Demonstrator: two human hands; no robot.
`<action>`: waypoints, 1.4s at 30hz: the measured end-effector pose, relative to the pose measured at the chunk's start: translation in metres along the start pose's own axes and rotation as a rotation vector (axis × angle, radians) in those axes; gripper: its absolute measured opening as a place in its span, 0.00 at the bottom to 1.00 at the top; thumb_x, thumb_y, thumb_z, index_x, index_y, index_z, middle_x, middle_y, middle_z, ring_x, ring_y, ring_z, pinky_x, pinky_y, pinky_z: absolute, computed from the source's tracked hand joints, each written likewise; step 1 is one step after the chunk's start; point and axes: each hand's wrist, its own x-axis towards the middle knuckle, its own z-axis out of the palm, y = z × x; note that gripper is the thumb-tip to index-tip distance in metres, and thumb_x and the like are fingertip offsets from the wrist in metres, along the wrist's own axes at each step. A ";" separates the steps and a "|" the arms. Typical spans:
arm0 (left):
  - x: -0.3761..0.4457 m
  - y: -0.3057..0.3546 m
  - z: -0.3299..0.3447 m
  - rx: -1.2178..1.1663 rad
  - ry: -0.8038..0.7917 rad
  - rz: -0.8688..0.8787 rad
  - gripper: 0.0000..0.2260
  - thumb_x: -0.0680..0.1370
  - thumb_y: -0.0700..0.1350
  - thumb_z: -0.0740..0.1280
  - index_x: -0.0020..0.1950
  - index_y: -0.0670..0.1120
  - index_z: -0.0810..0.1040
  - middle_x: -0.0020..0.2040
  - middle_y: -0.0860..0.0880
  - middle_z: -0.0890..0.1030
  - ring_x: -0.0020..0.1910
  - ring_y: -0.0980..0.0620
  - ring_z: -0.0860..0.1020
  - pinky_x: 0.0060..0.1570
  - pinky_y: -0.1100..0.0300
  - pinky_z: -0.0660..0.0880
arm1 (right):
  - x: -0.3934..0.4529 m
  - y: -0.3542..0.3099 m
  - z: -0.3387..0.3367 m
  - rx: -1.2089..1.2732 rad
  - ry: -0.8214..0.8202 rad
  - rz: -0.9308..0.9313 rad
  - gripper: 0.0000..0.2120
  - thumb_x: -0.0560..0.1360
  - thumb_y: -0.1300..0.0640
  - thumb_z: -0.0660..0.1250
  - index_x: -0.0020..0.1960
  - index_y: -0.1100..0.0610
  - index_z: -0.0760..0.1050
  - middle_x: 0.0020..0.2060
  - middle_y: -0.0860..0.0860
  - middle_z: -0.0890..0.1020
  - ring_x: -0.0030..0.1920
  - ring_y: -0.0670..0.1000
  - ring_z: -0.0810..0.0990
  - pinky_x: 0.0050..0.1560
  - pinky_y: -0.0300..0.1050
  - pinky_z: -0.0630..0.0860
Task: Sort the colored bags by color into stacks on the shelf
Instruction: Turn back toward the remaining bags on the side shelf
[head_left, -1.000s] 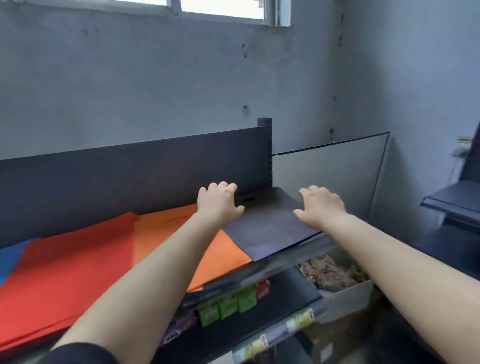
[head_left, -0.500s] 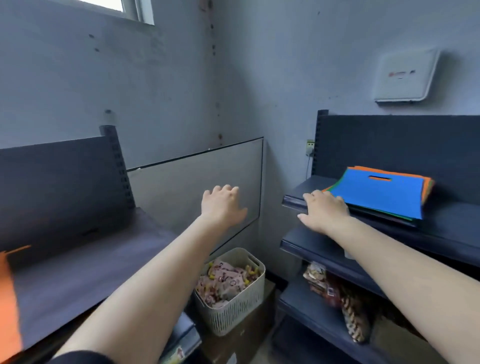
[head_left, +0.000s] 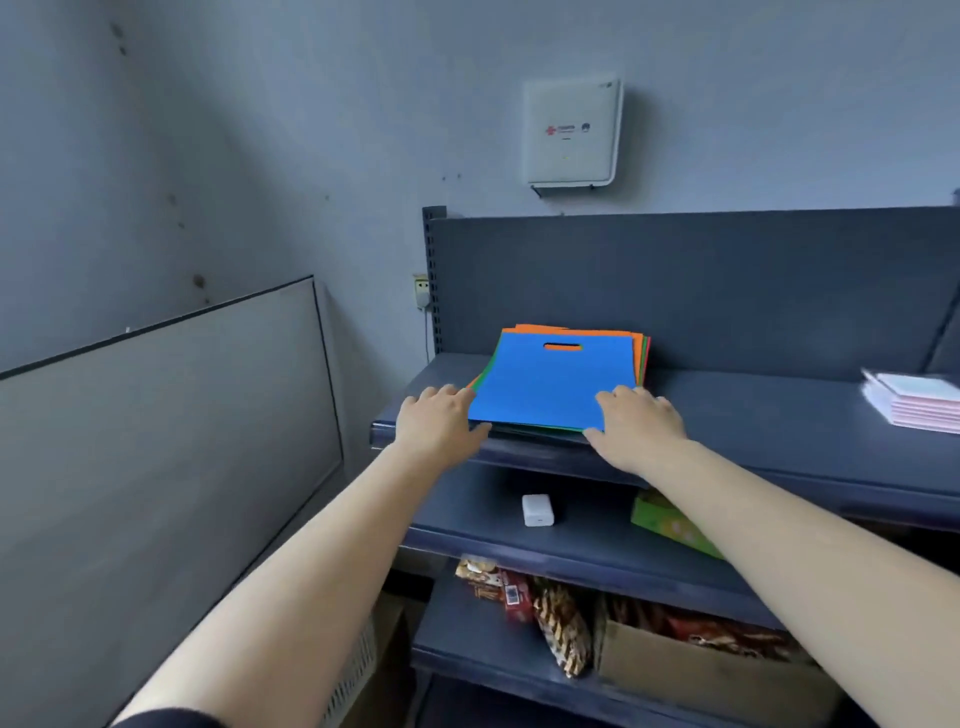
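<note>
A flat stack of bags (head_left: 550, 387), blue on top with orange, green and red edges showing, lies on the top shelf (head_left: 753, 415). The left hand (head_left: 439, 423) rests at its 8 o'clock corner, the right hand (head_left: 636, 423) at 4 o'clock, fingers loosely spread, gripping nothing. The bags look thin, matte and rectangular, with a slot handle.

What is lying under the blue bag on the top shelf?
Under the flat blue bag with a cut-out handle, edges of orange, green and red bags show. How many there are is hidden.
</note>
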 end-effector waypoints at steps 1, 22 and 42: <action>0.015 0.003 0.008 -0.009 -0.020 0.019 0.23 0.79 0.58 0.58 0.71 0.50 0.66 0.67 0.49 0.72 0.66 0.46 0.69 0.61 0.52 0.65 | 0.008 0.005 0.005 -0.003 -0.012 0.019 0.20 0.79 0.45 0.57 0.66 0.56 0.68 0.60 0.53 0.73 0.62 0.55 0.70 0.58 0.49 0.67; 0.164 0.010 0.111 -0.342 -0.142 0.240 0.20 0.82 0.57 0.53 0.70 0.50 0.71 0.71 0.52 0.70 0.70 0.50 0.65 0.68 0.57 0.61 | 0.131 0.078 0.071 0.417 0.062 0.604 0.17 0.76 0.62 0.64 0.33 0.57 0.59 0.31 0.51 0.66 0.32 0.53 0.65 0.28 0.42 0.57; 0.135 -0.038 0.088 -0.533 -0.158 -0.436 0.22 0.71 0.60 0.71 0.31 0.47 0.65 0.29 0.50 0.69 0.29 0.49 0.67 0.29 0.60 0.60 | 0.087 0.099 0.058 0.934 0.375 0.653 0.19 0.75 0.74 0.49 0.57 0.62 0.74 0.46 0.52 0.73 0.37 0.52 0.69 0.30 0.41 0.64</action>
